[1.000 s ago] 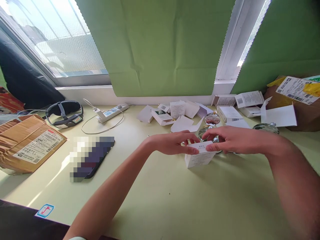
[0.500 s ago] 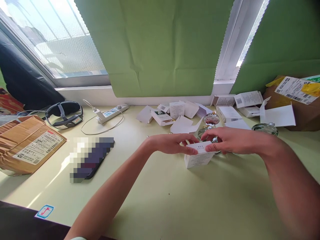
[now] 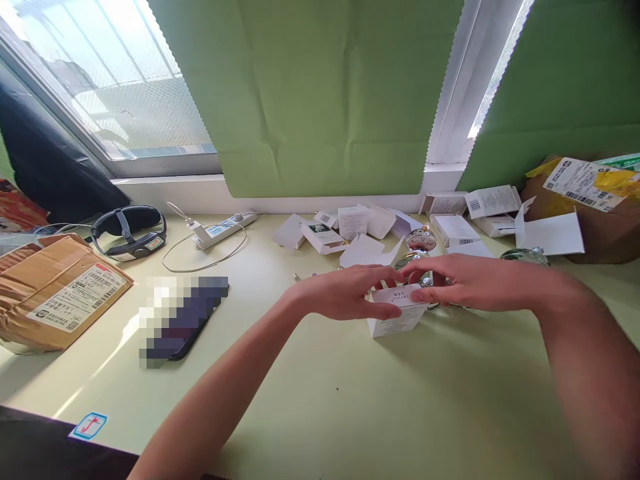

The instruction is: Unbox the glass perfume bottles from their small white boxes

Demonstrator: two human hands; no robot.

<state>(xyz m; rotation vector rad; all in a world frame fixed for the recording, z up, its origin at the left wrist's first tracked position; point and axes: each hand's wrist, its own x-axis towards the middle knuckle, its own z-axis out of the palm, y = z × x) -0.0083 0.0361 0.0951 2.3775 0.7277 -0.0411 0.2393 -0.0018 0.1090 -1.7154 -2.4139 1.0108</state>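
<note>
I have both hands on one small white box (image 3: pixel 397 319) that stands on the pale green tabletop (image 3: pixel 320 400), a little right of centre. My left hand (image 3: pixel 345 293) lies over the box's left top edge, fingers curled and thumb pressed against its near face. My right hand (image 3: pixel 460 283) comes in from the other side, fingertips pinching the right top edge, so the box is held between the two hands and is still touching the tabletop.

Just behind my hands I see two rounded glass bottles: one with a reddish top (image 3: pixel 421 241) and a clearer one (image 3: pixel 524 255) farther right, partly hidden by my right wrist. A third glassy shape peeks out between my fingers, but I cannot tell what it is.

Along the window sill lies a scatter of white cartons and flattened flaps (image 3: pixel 350 227); I count roughly ten pieces, though the overlaps make an exact count unsure.

On the left I count one brown cardboard parcel (image 3: pixel 55 293) with a shipping label, one black headband-like strap (image 3: pixel 129 230), one white power strip (image 3: pixel 220 228) with a thin cable, and one dark phone (image 3: pixel 183 320), blurred out. One more brown parcel (image 3: pixel 590 213) with labels sits at the far right.
</note>
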